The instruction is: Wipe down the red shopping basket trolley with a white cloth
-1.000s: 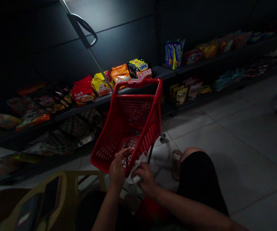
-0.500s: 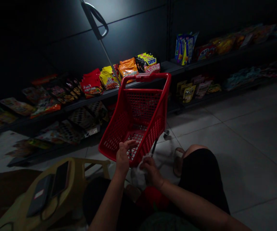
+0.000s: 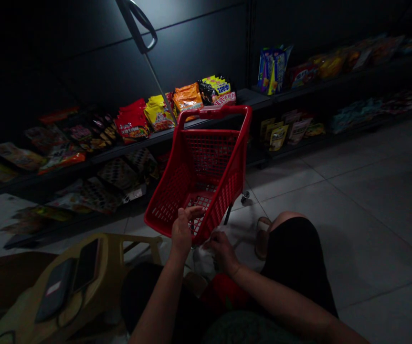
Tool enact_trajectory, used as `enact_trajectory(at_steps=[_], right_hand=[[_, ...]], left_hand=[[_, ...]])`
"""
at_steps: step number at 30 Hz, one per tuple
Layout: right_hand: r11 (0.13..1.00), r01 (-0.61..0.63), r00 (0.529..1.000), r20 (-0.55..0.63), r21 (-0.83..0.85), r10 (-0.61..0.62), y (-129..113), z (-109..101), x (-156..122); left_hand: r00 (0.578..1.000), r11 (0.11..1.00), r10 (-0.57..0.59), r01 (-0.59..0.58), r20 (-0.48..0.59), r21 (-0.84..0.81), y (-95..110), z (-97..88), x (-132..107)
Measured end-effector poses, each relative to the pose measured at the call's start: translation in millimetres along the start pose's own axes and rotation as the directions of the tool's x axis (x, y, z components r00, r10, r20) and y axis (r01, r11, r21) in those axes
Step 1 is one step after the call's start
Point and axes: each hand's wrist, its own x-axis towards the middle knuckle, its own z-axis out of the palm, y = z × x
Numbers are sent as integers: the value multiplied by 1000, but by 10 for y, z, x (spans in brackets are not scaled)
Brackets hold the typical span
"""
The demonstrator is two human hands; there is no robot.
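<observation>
Snack shelves [image 3: 144,142] and the red plastic shopping cart [image 3: 198,172] sit slightly higher and further left in the head view, while the left hand [image 3: 182,234] and right hand [image 3: 223,253] barely shift. The cart stands on the tile floor [image 3: 334,215] near the shelves. Left fingers spread wide over its near corner, gripping nothing; right fingers curl, pinching a white cloth [image 3: 204,258] below the rim.

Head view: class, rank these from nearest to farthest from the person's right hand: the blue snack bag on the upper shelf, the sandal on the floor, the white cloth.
1. white cloth: under the right hand, touching it.
2. sandal: on the floor, right of the hand.
3. blue snack bag: upright on the upper shelf, straight ahead.
</observation>
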Motion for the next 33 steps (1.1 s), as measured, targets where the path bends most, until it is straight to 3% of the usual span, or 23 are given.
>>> enact_trajectory(at_steps=[5,11,20,24,29,31,33], right_hand=[[973,218,967,151,-75,-205,-114,70,38],[986,93,994,73,-137,-83,236,28,-56],[982,167,978,139,-87,-154,144,50,-18],[993,101,992,79,-64,-96,256,-49,-30],[982,168,984,49,81,-172,108,-56,65],[987,120,991,-65,103,-114,77,-103,257],[991,-24,956,-285,135,62,134,-223,570]], left_hand=[[1000,997,15,-17,20,80,0,13,-8],[1000,991,6,-8,13,136,-32,4,0],[999,992,2,-6,33,129,-38,-3,1],[999,989,-17,11,35,150,-18,11,-2],[999,987,-27,21,32,159,-25,19,1],[998,983,-38,29,45,180,-47,13,6],[997,977,-43,28,66,213,-67,5,11]])
